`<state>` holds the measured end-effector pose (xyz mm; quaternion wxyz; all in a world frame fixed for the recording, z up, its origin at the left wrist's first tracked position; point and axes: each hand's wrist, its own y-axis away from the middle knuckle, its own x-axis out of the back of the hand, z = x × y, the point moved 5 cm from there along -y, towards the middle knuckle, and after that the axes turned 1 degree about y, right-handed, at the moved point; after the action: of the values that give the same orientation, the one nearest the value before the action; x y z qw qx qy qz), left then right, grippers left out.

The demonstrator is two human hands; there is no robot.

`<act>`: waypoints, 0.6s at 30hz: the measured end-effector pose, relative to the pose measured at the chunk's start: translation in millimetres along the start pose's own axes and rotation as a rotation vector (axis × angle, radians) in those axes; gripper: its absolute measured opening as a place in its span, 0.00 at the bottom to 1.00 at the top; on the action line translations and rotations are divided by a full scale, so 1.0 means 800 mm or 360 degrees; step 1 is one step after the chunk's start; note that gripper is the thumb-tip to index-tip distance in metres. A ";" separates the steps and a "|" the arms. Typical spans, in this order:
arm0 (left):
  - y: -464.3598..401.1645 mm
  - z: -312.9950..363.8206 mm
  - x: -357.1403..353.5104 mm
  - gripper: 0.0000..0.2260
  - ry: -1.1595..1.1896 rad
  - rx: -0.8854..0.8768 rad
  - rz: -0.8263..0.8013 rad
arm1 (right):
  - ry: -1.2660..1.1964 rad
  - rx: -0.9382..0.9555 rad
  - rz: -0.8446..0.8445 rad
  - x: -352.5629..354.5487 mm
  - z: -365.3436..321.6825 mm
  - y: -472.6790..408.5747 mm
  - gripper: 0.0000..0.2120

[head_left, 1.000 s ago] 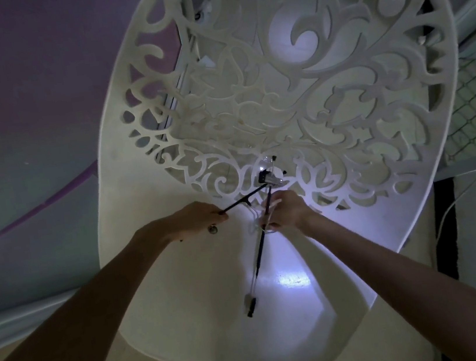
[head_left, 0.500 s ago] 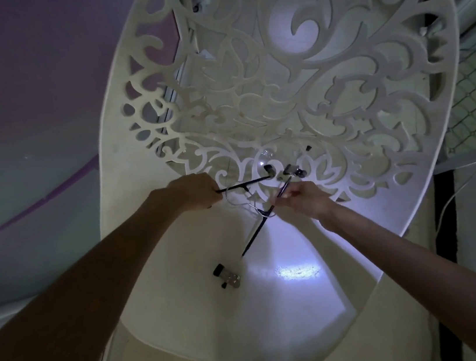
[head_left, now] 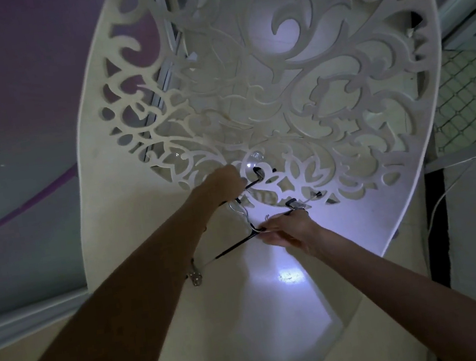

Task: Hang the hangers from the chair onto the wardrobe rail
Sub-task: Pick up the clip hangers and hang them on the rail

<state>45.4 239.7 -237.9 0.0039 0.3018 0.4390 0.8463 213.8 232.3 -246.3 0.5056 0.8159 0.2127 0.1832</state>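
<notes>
So both hands are already on the hangers, right over the white chair [head_left: 137, 255] seat. The left hand [head_left: 224, 182] is closed around one hanger [head_left: 251, 183] up near the carved backrest, and its bar pokes out to the right toward a clip at the cutouts. The right hand [head_left: 286, 230] is pinched shut on the second hanger [head_left: 234, 246], holding it about mid-bar. That bar runs diagonally: one end sticks down-left to a metal clip [head_left: 196, 276] hanging by the left forearm, the other end goes up-right to another clip [head_left: 293, 204] just past the fingers. The wire hooks [head_left: 239, 210] of both seem to sit tangled between the two hands, though it's dim so I can't be sure. The wardrobe rail isn't in view. I'd guess the next bit is pulling the hands apart along that diagonal.
</notes>
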 end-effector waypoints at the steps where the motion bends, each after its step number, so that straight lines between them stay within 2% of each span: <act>1: -0.006 0.008 -0.007 0.16 -0.0041 -0.0031 0.0017 | -0.0001 -0.0026 -0.0033 0.002 -0.001 -0.001 0.13; 6: -0.021 0.010 -0.003 0.09 -0.0105 0.0043 0.0054 | 0.0032 0.0112 -0.0056 -0.001 -0.002 0.000 0.13; 11: -0.030 0.007 0.027 0.07 -0.0034 0.0096 0.0200 | -0.0155 0.0167 -0.0027 -0.023 -0.019 -0.009 0.02; 15: -0.019 0.025 0.048 0.13 -0.0251 0.0004 0.0535 | -0.0204 0.0055 -0.0167 -0.028 -0.034 -0.014 0.08; 16: -0.015 0.028 0.049 0.15 -0.0296 -0.0004 0.0567 | -0.0167 0.0058 -0.0196 -0.026 -0.033 -0.016 0.06; 18: -0.010 0.034 0.048 0.17 -0.0332 -0.0012 0.0544 | -0.0150 0.0018 -0.0263 -0.021 -0.030 -0.019 0.11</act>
<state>26.2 275.4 -212.8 -0.0932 0.4580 0.3756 0.8003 185.1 247.4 -251.0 0.5237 0.8061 0.2563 0.1010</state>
